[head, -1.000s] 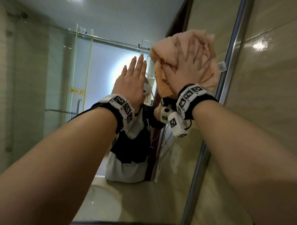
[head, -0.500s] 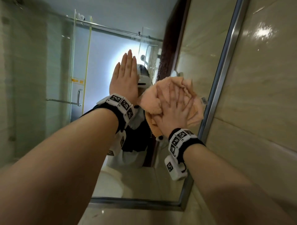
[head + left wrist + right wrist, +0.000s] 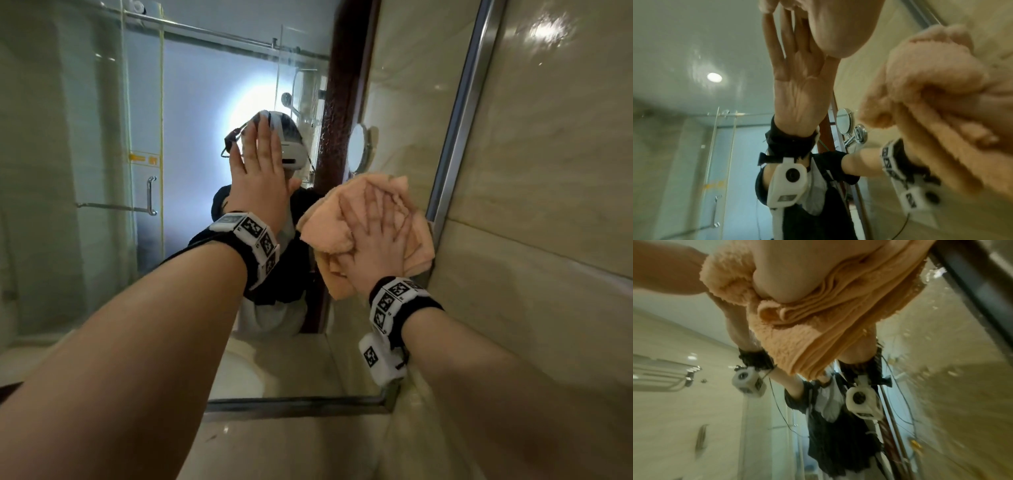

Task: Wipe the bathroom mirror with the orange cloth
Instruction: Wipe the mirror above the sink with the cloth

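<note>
The bathroom mirror (image 3: pixel 191 113) fills the head view, with a metal frame (image 3: pixel 457 123) down its right side and along its bottom. My left hand (image 3: pixel 260 168) lies flat on the glass, fingers straight and together, holding nothing. Lower and to the right, my right hand (image 3: pixel 376 236) presses the bunched orange cloth (image 3: pixel 322 229) against the glass with straight, spread fingers. The cloth's right edge touches the frame. In the left wrist view the cloth (image 3: pixel 931 78) sits right of my left hand (image 3: pixel 830 27). In the right wrist view the cloth (image 3: pixel 797 340) hangs folded under my palm.
A glossy beige tiled wall (image 3: pixel 548 212) runs right of the frame. A stone counter (image 3: pixel 281 448) lies below the mirror. The glass reflects a shower door with handle (image 3: pixel 150 195), a round wall mirror (image 3: pixel 358 150) and a person's reflection.
My right hand slid the cloth down the mirror's right side and a little rightward, up against the frame. My left hand stayed flat on the glass.
</note>
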